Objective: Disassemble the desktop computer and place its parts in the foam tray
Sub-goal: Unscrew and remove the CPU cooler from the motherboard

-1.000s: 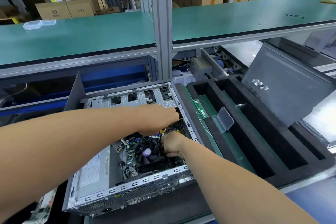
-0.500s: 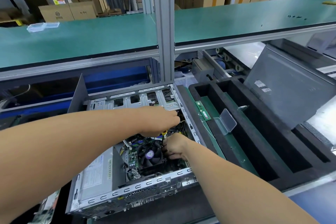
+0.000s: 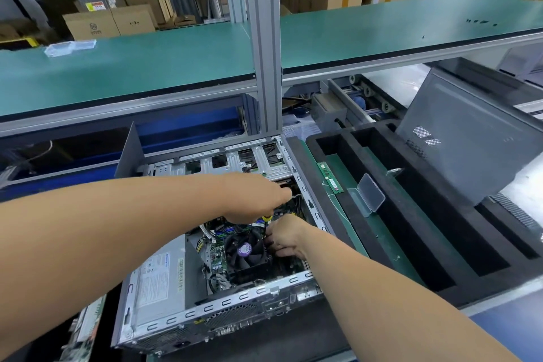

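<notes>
**benchrat:** Anything different from a second back? Barely. Both hands sit in the same corner of the open desktop case [image 3: 164, 297], and only the head camera drifted a bit. The left hand [image 3: 258, 200] reaches over the motherboard [image 3: 216, 256] toward the wires by the drive cage [image 3: 235, 160], holding something with a yellow bit [image 3: 266, 218] poking out underneath. Can't tell what it is.

**psu_dave:** And the right?

**benchrat:** The right hand [image 3: 286, 236] is tucked down beside the CPU cooler fan [image 3: 245, 250], fingers curled. What they're on is hidden, so the grip is anyone's guess.

**psu_dave:** So no progress?

**benchrat:** Looks like they're freeing a connector, nothing lifted out yet. The foam tray [image 3: 411, 232] sits just right of the case, with a RAM stick [image 3: 330, 178] and a clear plastic box [image 3: 368, 197] in one slot. Cooler, board and power supply [image 3: 158, 279] remain inside.
</notes>
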